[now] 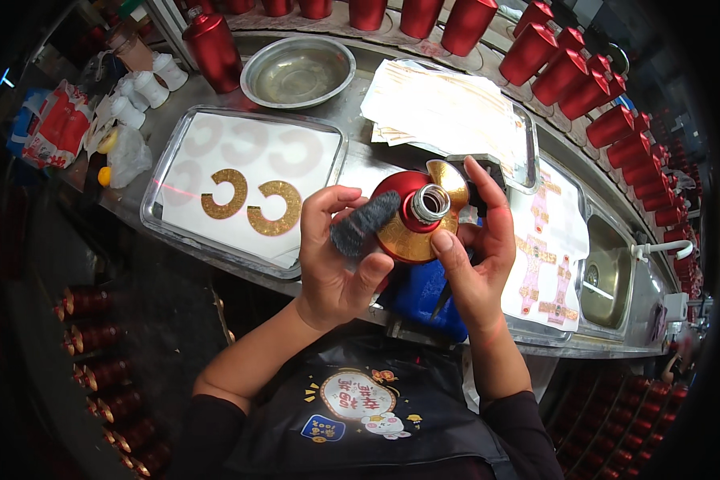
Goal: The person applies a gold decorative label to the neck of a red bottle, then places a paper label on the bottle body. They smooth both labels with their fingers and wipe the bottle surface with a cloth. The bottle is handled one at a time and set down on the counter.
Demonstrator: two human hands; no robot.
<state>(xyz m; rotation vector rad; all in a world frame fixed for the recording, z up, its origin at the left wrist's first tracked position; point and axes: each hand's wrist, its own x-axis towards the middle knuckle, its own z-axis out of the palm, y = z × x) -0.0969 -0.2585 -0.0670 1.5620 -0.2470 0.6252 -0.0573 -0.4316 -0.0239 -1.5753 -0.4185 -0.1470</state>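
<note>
Between my hands is a red metallic bottle [402, 185], its open threaded neck tilted up toward me. A gold C-shaped decal [400, 239] wraps round its shoulder, and one end of it [448, 180] stands up beyond the neck. My right hand [484, 268] grips the bottle, the thumb pressing on the gold band and the index finger stretched upward. On the other side, my left hand [334, 256] steadies it; a finger in a dark fuzzy cover [366, 224] touches the shoulder, the thumb near the lower side. The bottle's lower body is hidden.
A tray [154, 200] at left bears a white sheet with two gold C-shaped decals. Behind are a metal basin [298, 72] and stacked paper sheets [440, 100]. Patterned decals [532, 272] and a sink [604, 272] lie right. Blue material [428, 296] sits below the bottle. Red bottles [528, 54] line the back.
</note>
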